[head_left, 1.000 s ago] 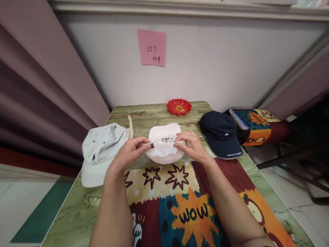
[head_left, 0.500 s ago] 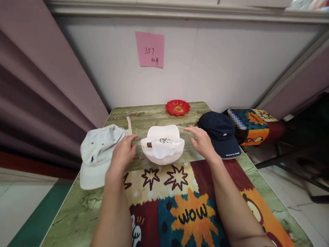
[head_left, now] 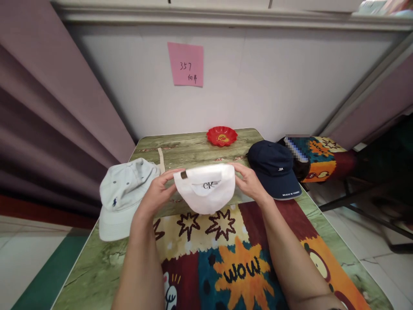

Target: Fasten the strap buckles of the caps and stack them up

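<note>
A white cap (head_left: 206,193) with a dark "CK" mark is lifted a little above the table and tilted toward me. My left hand (head_left: 158,193) grips its left edge and my right hand (head_left: 250,183) grips its right edge. A small brown strap end shows at the cap's upper left, beside my left fingers. Just below the cap lies the colourful "WOW" cloth (head_left: 232,254).
A pale bucket hat (head_left: 121,196) lies at the table's left edge. A navy cap (head_left: 275,168) sits to the right, next to a dark cap on a patterned stool (head_left: 322,159). A red dish (head_left: 221,135) stands at the back. A beige strap (head_left: 160,157) lies nearby.
A second ago both hands pinched the cap's strap. Half a second ago they had let go, with the cap resting on the table. Now both hands grip its sides and have raised it.
</note>
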The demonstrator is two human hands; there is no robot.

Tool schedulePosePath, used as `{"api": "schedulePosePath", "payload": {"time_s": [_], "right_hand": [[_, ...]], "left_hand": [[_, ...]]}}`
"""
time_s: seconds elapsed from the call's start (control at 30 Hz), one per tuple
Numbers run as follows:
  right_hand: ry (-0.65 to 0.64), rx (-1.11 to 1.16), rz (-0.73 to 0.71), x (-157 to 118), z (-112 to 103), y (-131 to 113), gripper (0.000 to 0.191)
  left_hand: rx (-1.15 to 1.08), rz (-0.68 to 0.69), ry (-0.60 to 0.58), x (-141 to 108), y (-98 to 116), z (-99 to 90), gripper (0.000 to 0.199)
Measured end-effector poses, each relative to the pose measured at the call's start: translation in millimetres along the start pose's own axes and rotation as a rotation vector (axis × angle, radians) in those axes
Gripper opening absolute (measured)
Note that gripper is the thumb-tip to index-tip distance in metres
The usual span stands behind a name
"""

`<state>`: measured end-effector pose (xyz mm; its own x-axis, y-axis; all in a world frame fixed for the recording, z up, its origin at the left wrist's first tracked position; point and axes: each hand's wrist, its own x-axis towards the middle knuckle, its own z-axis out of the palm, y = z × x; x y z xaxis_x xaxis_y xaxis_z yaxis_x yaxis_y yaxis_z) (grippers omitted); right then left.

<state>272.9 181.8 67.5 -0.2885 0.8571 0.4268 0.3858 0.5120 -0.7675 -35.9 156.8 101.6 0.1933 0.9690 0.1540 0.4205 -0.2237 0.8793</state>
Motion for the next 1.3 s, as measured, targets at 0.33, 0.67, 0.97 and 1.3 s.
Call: {"api": "schedulePosePath", "payload": {"time_s": [0.33,0.67,0.97,1.3], "right_hand": [[0.260,1.062,0.573,6,24,-48,0.022],[0.110,1.430,0.604,2,49,-34,0.041],[-0.101,1.481,0.717,0,59,-30,0.065],[-0.015,1.555,0.748,6,43,-41,0.074]], "left_hand": [[-0.736,-0.194,0.209,5,25,38.1,0.055],[-0.884,-0.213,0.044,7,18,77.1,0.086],[-1.052,-0.389,-0.021,10,15,77.1,0.077],[-1.310,-0.485,0.047,12,42,80.9,0.068]]}}
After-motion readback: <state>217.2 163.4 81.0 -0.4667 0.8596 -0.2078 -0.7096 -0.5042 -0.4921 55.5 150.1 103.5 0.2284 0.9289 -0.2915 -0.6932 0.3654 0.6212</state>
